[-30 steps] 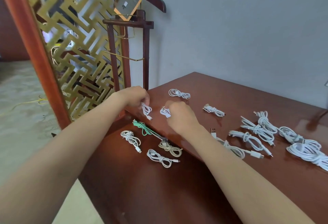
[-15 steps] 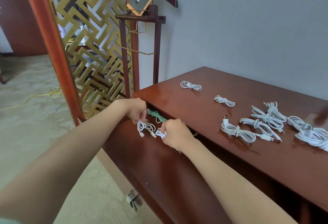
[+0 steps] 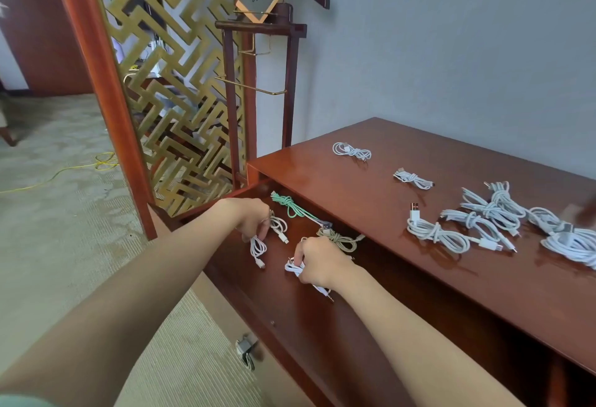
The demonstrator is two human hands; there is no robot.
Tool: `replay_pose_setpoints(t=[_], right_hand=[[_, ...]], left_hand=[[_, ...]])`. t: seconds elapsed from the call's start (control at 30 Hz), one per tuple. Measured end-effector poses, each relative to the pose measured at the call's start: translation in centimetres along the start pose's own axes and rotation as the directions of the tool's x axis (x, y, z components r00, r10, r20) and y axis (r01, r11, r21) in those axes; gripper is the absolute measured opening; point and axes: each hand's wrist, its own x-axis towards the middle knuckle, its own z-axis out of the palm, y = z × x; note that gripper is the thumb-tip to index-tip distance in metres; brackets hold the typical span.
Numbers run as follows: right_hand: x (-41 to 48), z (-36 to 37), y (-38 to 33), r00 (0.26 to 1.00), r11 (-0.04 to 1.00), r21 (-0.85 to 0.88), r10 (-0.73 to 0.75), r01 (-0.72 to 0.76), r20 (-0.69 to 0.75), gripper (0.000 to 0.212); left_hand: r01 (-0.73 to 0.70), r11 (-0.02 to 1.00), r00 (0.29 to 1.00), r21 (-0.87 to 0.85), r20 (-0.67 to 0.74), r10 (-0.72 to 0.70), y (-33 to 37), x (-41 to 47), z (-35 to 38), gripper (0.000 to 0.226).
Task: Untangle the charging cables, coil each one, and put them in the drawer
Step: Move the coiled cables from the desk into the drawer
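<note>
Red-brown wood forms the open drawer at lower centre of the frame and the cabinet top to its right. Compared with the view half a second earlier, both hands sit further inside the drawer and stand further apart. The beige cable, then hidden behind the right hand, now shows. The left hand, at centre frame, has its fingers curled and pinches a small white coil, which hangs below the fingertips with its plug downward. A second white coil lies just right of those fingers; whether the hand holds it too cannot be told. The right hand, below and right of the left, grips a white bundle in curled fingers, low in the drawer. Drawer contents: a green cable, coiled, at the upper end beside the cabinet edge, and the beige cable, coiled, just above the right hand. On the cabinet top the white cables keep their earlier arrangement: a lone white coil toward upper centre, a tied white cable right of it, and a cluster of white cables reaching the right edge of the frame.
</note>
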Motion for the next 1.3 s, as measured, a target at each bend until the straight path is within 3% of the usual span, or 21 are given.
replay_pose_setpoints(t=[0.2,0.37,0.67,1.03,1.3], right_hand=[[0.3,-1.7,0.5,0.999,0.997,0.079,-0.020,0.023,-0.037,0.022],[0.9,-4.7,1.0,0.996,0.992,0.123,-0.002,0.014,-0.091,0.018],[2.0,-9.8,2.8,0.970,0.991,0.134,0.054,-0.022,-0.238,0.017],[3.6,-12.8,9.9,0.885,0.951,-0.063,0.256,-0.303,-0.388,0.026],[4.6,-12.6,14.4,0.868,0.904,-0.149,0.321,-0.400,-0.380,0.041]], left_hand=[[-0.011,0.998,1.000,-0.056,0.022,0.012,0.7,-0.3,-1.6,0.033],[-0.064,0.978,0.992,-0.197,-0.120,0.041,1.8,-0.7,-4.8,0.021],[-0.170,0.974,0.913,-0.152,-0.396,0.098,4.4,1.7,-11.3,0.022],[0.000,0.991,0.868,0.131,-0.493,0.065,8.2,10.0,-13.4,0.058],[0.099,0.988,0.857,0.116,-0.514,-0.026,8.6,15.1,-13.2,0.057]])
